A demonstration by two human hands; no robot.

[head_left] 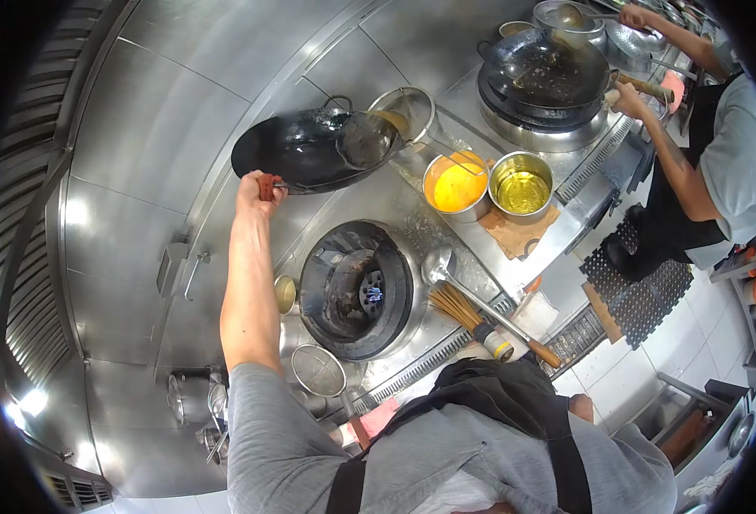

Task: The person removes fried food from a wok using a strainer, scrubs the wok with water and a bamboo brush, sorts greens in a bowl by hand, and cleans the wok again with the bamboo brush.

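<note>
The step in hand looks like tipping out the wok (288,152), which is held off the burner (343,295), tilted just beyond it. The left hand (253,196) has its fingers closed round the near edge of the wok at a reddish wrap (266,186); the right hand is out of view, so how its fingers stand I cannot tell. At the wok's right end, close to a wire strainer (409,111) beyond the burner, a glossy brownish patch suggests liquid running out, though blur hides whether it lands in the mesh. This stage seems to call for a firm wrist and a lip lined up with the strainer; setting the wok back would call for levelling it and lowering it squarely onto the burner, where a bluish glow shows. Beyond the burner and to its right stand a pot (472,215) of orange-yellow liquid and a pot (522,219) of clear yellow liquid, probably oil. The ladle (438,267) and bristle brush (457,307) lie just right of the burner; farther right, a co-worker (742,154) handles a second wok (519,77).
</note>
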